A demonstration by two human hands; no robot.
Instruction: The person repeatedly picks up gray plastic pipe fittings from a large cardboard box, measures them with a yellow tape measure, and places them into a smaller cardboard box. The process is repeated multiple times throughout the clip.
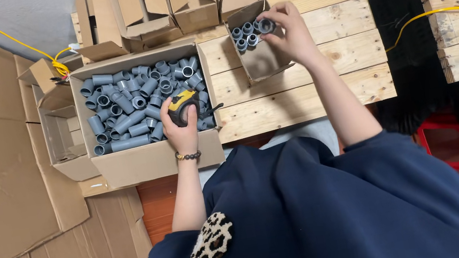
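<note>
Head view: folded cartons [161,5] crowd behind small box [260,59].

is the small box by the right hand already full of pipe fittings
No, the small cardboard box holds only a few grey pipe fittings at its far end, where the right hand places one; the rest is bare.

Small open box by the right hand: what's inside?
Small box: grey pipe fittings standing on end at its far end, right hand placing another. Near end looks bare; anything beneath them is hidden.
</note>
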